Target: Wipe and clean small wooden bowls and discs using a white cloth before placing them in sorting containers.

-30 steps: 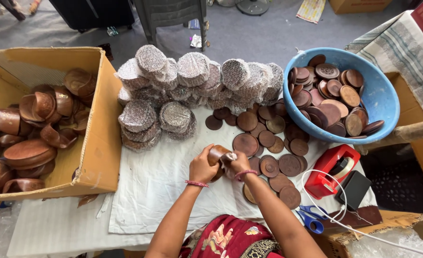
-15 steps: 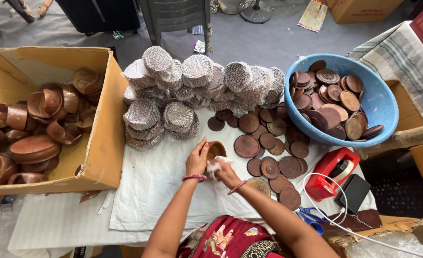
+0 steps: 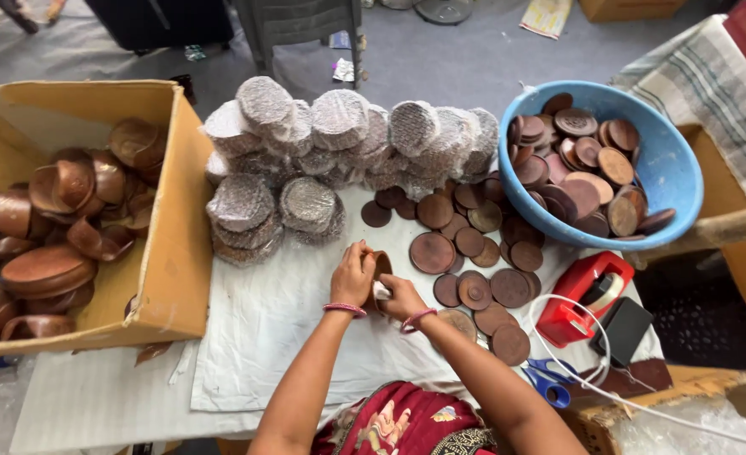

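Note:
My left hand [image 3: 352, 276] grips a small brown wooden cup [image 3: 380, 264] on its side over the white cloth [image 3: 263, 329]. My right hand [image 3: 401, 296] presses a bit of white cloth or tissue [image 3: 381, 291] against the cup's mouth. Both wrists wear pink bangles. Loose round wooden coasters [image 3: 433, 252] lie flat just right of my hands.
A cardboard box [image 3: 175, 244] at left holds several wooden cups and bowls. Wrapped coaster stacks [image 3: 305, 152] fill the back. A blue basin [image 3: 672, 168] of discs sits at right, with a red tape dispenser [image 3: 577, 299], blue scissors [image 3: 545, 381], a black phone and a white cable nearby.
The cup was held up in both hands, then lowered toward the cloth. My right hand with the white wipe has moved to the cup's opening.

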